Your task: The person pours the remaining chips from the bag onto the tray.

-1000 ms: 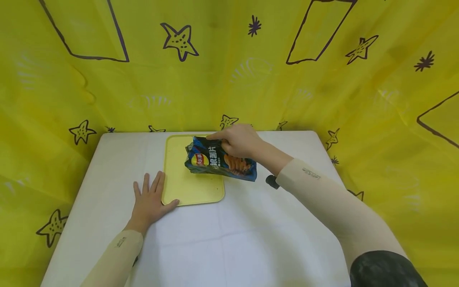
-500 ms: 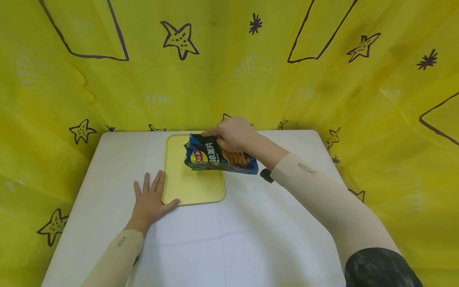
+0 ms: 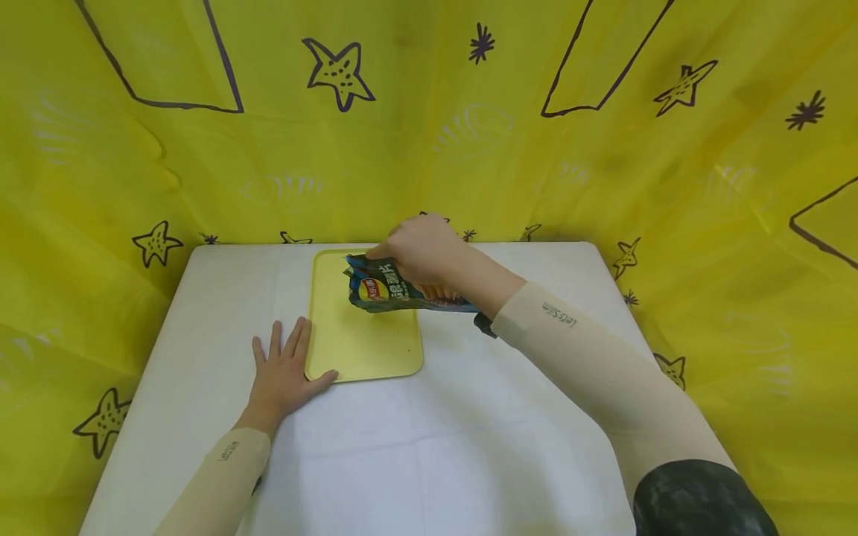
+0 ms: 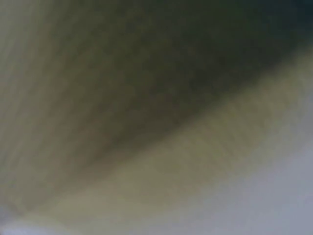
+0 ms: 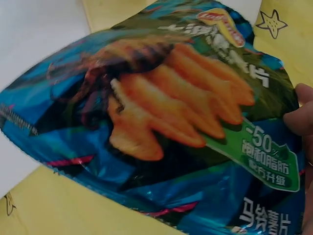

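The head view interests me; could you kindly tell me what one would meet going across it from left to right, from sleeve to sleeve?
The left sleeve, the left hand, the yellow tray, the chip bag, the right sleeve.

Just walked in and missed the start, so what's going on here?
A person's right hand grips a bag of Lay's potato chips, holding it up, tilted, over the far part of a yellow tray. Their left hand is spread at the tray's near left corner. Whether the bag is open isn't clear.
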### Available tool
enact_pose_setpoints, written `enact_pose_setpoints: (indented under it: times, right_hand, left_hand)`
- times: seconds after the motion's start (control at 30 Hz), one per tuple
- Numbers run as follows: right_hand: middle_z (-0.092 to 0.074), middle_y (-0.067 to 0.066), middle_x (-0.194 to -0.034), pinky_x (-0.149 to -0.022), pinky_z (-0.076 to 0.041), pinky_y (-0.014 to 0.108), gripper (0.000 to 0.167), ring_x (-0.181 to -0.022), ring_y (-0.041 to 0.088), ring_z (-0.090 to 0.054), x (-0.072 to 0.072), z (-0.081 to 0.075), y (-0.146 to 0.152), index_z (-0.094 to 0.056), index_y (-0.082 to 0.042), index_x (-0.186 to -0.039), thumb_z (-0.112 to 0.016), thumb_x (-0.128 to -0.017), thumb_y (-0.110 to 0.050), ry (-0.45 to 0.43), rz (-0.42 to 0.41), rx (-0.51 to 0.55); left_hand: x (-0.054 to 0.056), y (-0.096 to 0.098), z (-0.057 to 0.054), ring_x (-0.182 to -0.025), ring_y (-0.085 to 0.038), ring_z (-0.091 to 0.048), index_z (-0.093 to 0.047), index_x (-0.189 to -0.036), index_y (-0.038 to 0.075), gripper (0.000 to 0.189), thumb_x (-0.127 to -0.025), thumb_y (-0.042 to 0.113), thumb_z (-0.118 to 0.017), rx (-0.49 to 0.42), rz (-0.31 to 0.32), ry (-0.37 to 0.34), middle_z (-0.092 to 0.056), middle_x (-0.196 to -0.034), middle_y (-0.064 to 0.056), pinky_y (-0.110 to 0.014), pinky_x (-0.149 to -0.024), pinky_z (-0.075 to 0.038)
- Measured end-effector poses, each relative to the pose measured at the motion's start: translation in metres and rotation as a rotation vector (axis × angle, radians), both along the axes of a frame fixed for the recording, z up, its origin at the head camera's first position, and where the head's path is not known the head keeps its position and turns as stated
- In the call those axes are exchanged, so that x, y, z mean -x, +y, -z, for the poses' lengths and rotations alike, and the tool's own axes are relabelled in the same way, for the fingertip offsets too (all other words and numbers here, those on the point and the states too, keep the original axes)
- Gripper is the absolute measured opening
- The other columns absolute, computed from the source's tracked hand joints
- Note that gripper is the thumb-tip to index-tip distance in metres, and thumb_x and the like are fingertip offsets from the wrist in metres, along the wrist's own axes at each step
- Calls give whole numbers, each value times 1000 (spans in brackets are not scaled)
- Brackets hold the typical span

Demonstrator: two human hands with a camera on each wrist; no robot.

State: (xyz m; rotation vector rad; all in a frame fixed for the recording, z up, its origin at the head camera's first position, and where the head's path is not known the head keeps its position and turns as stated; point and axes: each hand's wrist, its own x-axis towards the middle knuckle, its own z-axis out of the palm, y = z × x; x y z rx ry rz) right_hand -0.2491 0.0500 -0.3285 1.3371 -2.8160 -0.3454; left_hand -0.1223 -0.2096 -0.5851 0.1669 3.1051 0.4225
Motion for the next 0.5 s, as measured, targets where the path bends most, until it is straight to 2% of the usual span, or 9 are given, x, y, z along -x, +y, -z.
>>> enact_pose_setpoints:
  times: [0.27, 0.5]
  right_hand:
    - [-74, -2, -103, -45, -38, 26, 66, -65, 15, -52, -3, -4, -4, -61, -46, -134, -54, -90, 3, -2, 3, -39]
    - [-73, -4, -111, -52, -50, 31, 63, -84, 16, -62, -7, -7, -6, -59, -48, -135, -60, -92, -2, -11, -25, -49]
  left_hand:
    - [1, 1, 2, -151, -49, 0, -11, -161, 9, 113, -82, 80, -49, 15, 4, -7, -16, -167, -14, -72, -112, 11]
    - [1, 1, 3, -151, -49, 0, -12, -161, 8, 113, -82, 80, -49, 12, -4, 4, -16, -167, -14, -72, -112, 12]
